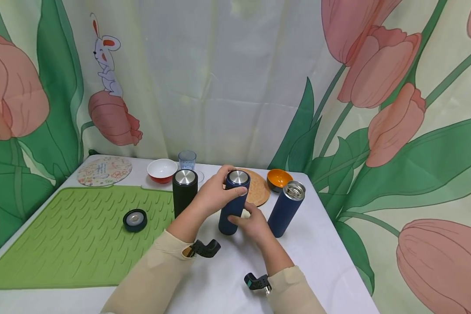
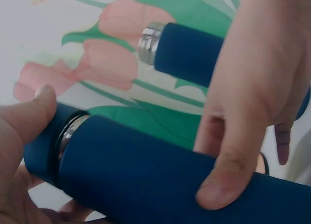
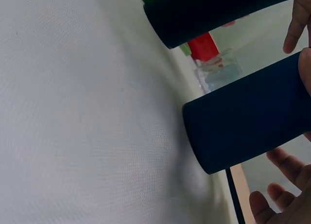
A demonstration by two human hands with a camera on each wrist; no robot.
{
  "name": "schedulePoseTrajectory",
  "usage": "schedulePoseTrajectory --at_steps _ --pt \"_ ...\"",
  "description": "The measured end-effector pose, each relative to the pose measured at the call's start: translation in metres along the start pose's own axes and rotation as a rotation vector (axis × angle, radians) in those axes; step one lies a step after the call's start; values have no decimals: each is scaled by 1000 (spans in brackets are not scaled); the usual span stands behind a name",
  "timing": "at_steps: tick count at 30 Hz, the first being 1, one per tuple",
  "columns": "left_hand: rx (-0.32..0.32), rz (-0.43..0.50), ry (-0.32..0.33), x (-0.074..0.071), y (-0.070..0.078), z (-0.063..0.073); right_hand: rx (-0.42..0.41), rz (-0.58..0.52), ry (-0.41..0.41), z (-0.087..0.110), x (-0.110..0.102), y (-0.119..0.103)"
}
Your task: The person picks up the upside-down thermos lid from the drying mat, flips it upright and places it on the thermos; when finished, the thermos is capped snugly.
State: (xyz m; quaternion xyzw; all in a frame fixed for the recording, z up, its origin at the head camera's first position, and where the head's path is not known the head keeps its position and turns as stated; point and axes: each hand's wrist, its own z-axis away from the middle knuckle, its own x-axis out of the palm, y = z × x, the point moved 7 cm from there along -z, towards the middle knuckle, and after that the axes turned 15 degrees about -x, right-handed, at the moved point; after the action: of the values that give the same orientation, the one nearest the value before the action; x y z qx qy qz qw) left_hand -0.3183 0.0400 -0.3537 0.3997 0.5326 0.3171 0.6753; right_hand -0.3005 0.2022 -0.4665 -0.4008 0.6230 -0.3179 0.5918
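Observation:
Near the middle of the table stands a dark blue thermos bottle (image 1: 233, 213), its blue lid (image 2: 43, 146) topped with a silver disc. My left hand (image 1: 216, 192) grips that lid from above, fingers on its sides. In the left wrist view a thin silver strip shows between lid and body. My right hand (image 1: 255, 224) holds the bottle lower down, thumb on the near side; some of its fingers are spread in the right wrist view. A second blue thermos bottle (image 1: 284, 213) is to the right, lidless, its steel mouth showing. To the left stands a black thermos bottle (image 1: 184, 192) with a silver-topped lid.
A dark round lid (image 1: 135, 220) lies on the green mat (image 1: 82, 244) at left. Along the back are a floral round board (image 1: 104, 171), a red-and-white bowl (image 1: 162, 169), a clear glass (image 1: 187, 159), a wooden round board (image 1: 261, 192) and an orange-and-black bowl (image 1: 278, 179).

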Motion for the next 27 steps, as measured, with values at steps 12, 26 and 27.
schedulePoseTrajectory --at_steps 12,26,27 --pt "17 -26 130 5 4 9 -62 25 5 -1 -2 -5" --pt "40 18 -94 -1 -1 -1 -57 33 -9 -1 -1 -5" --pt "29 32 -113 -2 -2 -1 -56 34 -10 -1 0 -5"
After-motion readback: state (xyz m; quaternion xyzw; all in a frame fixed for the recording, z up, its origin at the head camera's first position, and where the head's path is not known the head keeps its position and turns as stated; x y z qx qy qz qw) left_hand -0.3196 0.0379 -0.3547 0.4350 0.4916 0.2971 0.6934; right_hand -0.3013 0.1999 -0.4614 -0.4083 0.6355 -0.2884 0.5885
